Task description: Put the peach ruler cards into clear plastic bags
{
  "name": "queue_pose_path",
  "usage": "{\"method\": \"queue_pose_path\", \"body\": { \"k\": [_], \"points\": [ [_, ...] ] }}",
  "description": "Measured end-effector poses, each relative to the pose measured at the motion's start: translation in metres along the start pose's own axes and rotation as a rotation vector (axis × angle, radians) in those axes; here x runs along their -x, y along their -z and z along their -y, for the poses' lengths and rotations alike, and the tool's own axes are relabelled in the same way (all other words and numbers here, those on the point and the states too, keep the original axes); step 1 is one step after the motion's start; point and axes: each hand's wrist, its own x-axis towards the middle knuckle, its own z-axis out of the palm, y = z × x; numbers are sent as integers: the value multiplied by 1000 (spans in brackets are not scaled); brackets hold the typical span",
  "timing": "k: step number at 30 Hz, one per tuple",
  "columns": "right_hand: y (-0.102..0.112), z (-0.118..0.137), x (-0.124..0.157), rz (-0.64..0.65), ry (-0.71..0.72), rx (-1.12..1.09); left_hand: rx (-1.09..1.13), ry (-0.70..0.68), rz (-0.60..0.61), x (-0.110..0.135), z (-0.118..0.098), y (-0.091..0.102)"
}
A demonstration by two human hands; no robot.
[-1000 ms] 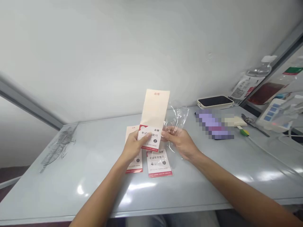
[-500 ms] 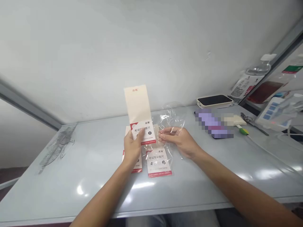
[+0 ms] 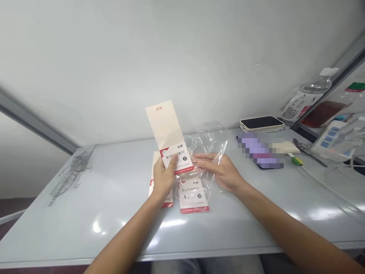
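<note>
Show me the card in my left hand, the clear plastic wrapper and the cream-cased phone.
Card (image 3: pixel 169 134), head view: cream upper panel.
Clear wrapper (image 3: pixel 205 144), head view: crinkled film.
Phone (image 3: pixel 261 123), head view: dark screen.

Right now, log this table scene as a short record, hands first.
left hand: grips a red-white-cream card
right hand: at a clear plastic bag; grip unclear
below hands: similar card; another card, partly hidden by left hand and arm
left side: transparent rulers
back right: phone, clear bottle
surface: glossy grey table
</note>
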Motion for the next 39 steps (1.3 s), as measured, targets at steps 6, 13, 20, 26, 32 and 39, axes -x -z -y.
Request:
{"method": "queue_pose_path", "body": {
  "k": [6, 13, 20, 26, 32, 39],
  "points": [
    [1, 1, -2, -7, 95, 55, -86, 19, 120, 4, -2, -3],
    [14, 8, -6, -104, 184, 78, -188, 101, 371, 3, -5, 2],
    [16, 8, -7, -92, 200, 122, -210, 164, 437, 3, -10, 4],
    [14, 11, -5, -107, 202, 53, -219, 185, 369, 3, -13, 5],
    [13, 6, -7, -93, 225, 40, -268, 133, 323, 5, -10, 7],
    [8, 5, -4, -86, 209, 66, -324, 110, 442, 11, -8, 4]
  ]
}}
